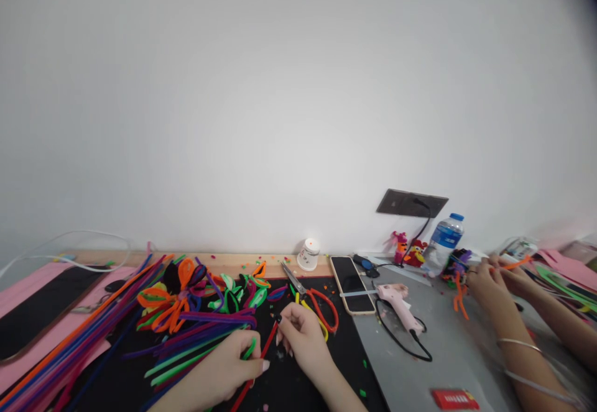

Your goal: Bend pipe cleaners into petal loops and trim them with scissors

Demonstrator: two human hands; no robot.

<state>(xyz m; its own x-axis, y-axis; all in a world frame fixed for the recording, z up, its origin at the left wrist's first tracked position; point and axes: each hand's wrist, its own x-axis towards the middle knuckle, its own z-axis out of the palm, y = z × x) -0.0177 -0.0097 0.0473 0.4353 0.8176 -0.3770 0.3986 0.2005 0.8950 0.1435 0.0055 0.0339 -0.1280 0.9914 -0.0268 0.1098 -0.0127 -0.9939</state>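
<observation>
A red pipe cleaner [268,341] runs slantwise between my two hands over the black mat [347,362]. My left hand [228,365] is closed around its lower part, and a bit of green pipe cleaner [249,348] shows between the fingers. Thumb and fingers of my right hand [301,337] pinch together at the red one's upper end, where something small and black shows. Just beyond my right hand lie red-handled scissors [326,309] and a yellow handle [321,324]. Purple and green pipe cleaners [186,353] lie beside my left hand.
Looped pipe-cleaner shapes [180,297] lie behind my left hand. To the right are a paper cup [308,255], phone [352,284], pink glue gun [398,306] with its cord, bottle [445,241] and red packet [454,399]. Another person's hands [489,281] hold orange pipe cleaners at far right.
</observation>
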